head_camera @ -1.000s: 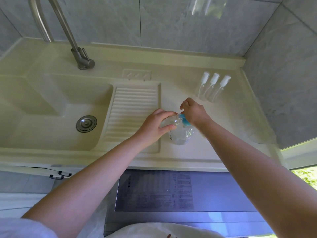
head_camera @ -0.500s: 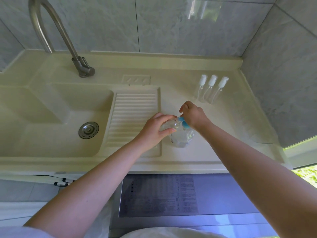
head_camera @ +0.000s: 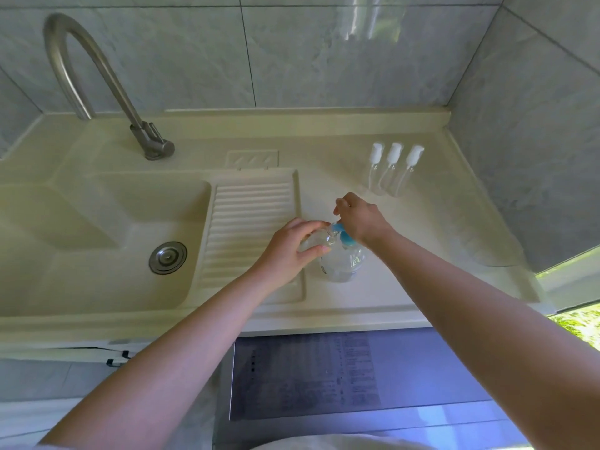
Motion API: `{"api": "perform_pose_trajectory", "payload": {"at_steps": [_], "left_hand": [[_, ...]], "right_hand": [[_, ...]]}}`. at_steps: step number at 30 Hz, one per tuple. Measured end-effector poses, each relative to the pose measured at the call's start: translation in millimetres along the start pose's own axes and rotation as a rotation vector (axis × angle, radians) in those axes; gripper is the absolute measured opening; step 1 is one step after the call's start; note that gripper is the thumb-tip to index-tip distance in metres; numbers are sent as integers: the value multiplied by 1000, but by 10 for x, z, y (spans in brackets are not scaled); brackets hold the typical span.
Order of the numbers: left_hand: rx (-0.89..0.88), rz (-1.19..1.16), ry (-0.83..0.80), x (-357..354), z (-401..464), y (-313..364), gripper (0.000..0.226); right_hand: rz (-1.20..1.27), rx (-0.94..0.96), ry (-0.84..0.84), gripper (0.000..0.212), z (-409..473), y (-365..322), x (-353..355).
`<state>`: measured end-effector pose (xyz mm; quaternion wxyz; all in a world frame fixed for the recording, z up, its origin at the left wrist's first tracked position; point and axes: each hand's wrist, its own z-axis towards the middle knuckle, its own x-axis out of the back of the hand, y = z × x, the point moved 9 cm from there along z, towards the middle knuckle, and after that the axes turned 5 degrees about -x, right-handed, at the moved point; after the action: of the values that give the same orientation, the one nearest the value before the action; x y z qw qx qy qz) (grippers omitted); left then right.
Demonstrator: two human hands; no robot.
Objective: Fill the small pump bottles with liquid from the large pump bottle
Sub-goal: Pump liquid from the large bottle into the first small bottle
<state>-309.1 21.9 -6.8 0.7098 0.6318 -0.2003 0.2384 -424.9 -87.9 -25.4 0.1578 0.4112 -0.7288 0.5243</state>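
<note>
A large clear pump bottle [head_camera: 344, 263] with a blue pump head [head_camera: 344, 236] stands on the cream counter right of the ribbed drainboard. My right hand [head_camera: 360, 219] sits on top of it, fingers curled over the blue pump head. My left hand [head_camera: 290, 250] grips a small clear bottle [head_camera: 314, 241], tilted, with its mouth against the pump's spout. Three small clear pump bottles [head_camera: 393, 168] with white caps stand in a row at the back right of the counter, apart from both hands.
A sink basin with a metal drain [head_camera: 168, 257] lies to the left, under a curved metal tap [head_camera: 107, 82]. The ribbed drainboard [head_camera: 250, 222] is beside my left hand. Tiled walls close the back and right. A grey appliance top [head_camera: 324, 375] is below the counter edge.
Both hands stay at the large bottle, the small bottle still at the spout. My head has tilted up a little, so everything sits lower in view.
</note>
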Motion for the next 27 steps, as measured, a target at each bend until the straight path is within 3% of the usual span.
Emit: {"api": "perform_pose_trajectory", "payload": {"at_steps": [12, 22, 27], "left_hand": [[-28, 28, 10, 26, 16, 22, 40], [-43, 52, 32, 7, 0, 0, 39], [-45, 26, 30, 12, -9, 18, 39]], "right_hand": [[-28, -34, -10, 49, -79, -41, 43], [-7, -25, 21, 41, -40, -12, -3], [-24, -20, 10, 50, -72, -31, 20]]}}
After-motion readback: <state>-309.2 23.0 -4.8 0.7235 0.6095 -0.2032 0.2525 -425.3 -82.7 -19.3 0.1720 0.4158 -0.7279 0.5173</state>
